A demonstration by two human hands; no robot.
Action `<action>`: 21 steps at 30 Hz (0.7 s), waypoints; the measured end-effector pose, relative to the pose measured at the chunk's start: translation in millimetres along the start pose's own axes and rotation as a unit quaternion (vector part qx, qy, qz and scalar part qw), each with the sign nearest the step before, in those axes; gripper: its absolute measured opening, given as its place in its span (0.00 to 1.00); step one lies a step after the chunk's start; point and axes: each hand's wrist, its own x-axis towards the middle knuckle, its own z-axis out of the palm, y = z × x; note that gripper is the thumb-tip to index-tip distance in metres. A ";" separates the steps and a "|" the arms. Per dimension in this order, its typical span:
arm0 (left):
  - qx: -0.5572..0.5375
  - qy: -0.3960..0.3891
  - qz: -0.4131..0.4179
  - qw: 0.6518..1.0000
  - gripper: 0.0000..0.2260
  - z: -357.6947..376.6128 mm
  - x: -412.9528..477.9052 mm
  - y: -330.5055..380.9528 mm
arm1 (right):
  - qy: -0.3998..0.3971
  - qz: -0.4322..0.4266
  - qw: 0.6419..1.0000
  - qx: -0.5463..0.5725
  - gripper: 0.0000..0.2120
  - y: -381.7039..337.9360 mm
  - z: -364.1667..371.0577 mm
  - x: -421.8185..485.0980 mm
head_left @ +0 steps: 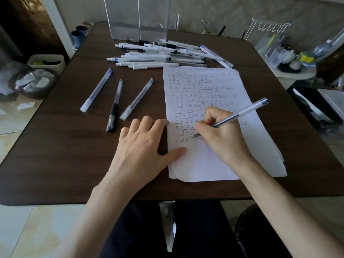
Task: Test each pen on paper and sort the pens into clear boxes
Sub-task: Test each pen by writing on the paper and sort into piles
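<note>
The clear-barrelled pen (240, 113) is pinched near its tip by the curled fingers of the right hand (221, 135), its point set on the thin white paper (214, 161) to test the ink. The sheet's edge is steadied by the left hand (144, 144), fingers spread flat. A heap of slim white pens (163, 55) is left before the clear boxes (138, 17), probably untested.

Bare worktop (55, 155) lies open at lower left; three loose pens (117, 99) at centre left and the pen pile (163, 56) at top centre block passage to the clear boxes (137, 17).
</note>
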 end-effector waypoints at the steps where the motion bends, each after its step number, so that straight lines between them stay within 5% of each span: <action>1: -0.001 -0.001 0.000 1.000 0.37 0.0 -0.2 0.0 | 0.002 -0.002 1.000 -0.001 0.17 -0.1 -0.4 -0.1; 10: -0.007 0.004 0.008 1.000 0.35 -1.3 -1.2 -0.4 | -0.023 0.012 1.000 0.002 0.14 -0.4 0.0 -1.1; 16: -0.169 0.033 -0.009 0.985 0.15 -7.3 -6.6 0.3 | 0.009 -0.007 1.000 -0.008 0.20 0.2 0.1 -1.2; 21: -0.181 0.054 -0.018 0.982 0.15 -9.0 -3.1 2.4 | 0.009 -0.033 0.998 0.058 0.18 -0.4 -2.5 -3.3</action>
